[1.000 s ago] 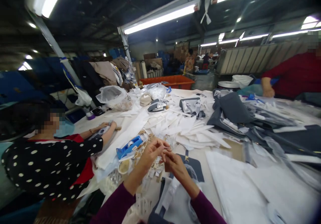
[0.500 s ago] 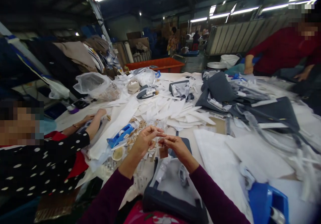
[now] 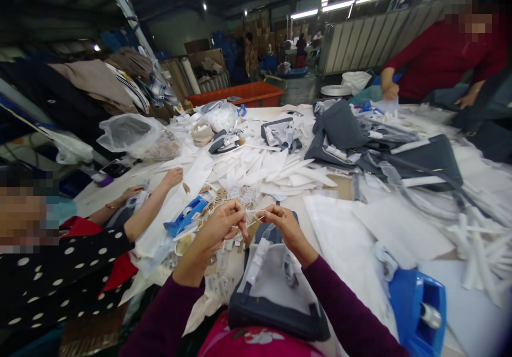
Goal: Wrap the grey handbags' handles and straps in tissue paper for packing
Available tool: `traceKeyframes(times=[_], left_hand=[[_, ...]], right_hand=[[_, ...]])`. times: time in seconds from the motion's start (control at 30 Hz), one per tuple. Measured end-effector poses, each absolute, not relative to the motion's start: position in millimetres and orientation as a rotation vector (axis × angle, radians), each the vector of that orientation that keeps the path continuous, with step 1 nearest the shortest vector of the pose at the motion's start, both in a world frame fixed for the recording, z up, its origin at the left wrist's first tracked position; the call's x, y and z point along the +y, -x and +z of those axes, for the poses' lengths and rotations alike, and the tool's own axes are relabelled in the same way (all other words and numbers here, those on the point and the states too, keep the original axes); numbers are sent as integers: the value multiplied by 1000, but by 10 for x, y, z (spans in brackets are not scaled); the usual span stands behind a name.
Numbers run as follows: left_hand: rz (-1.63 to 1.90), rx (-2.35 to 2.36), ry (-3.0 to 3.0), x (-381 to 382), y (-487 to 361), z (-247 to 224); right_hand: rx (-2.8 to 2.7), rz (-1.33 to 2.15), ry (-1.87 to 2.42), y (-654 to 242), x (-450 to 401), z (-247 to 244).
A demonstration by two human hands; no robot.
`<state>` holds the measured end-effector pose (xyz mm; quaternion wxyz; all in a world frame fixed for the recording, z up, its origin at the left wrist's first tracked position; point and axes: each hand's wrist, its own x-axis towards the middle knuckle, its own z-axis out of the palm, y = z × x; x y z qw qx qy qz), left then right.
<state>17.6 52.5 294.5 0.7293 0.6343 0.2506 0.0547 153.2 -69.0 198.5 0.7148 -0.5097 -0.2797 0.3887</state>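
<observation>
Though dim, the workshop (lamps overhead), a scrap-strewn table, both hands' fingers tight on white string.

Wrapped dark bags block the far right. White sheets lie low beside the blue tape dispenser, which stands up as an obstacle.

Orange tub, one: beyond my left hand, at the far end.
Clear plastic bag, open-mouthed: ahead and left of that hand.
Draped garments, several: farther off, same side.
Person in polka dots: left of my left hand.
Blue tape dispenser: right of my right hand, nearer me.
Person in red: far ahead, right.
</observation>
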Motion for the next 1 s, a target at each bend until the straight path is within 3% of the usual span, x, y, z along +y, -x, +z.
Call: traceKeyframes(times=[0.4, 0.7, 1.0], left_hand=[[75, 450, -1456, 486, -172, 3034], [273, 368, -1382, 380, -234, 3000], [483, 327, -1425, 328, -357, 2822]], right_hand=[[-631, 810, 1166, -1476, -716, 2047], [-759, 886, 1014, -1330, -761, 2199], [-529, 1099, 799, -1179, -705, 2095]])
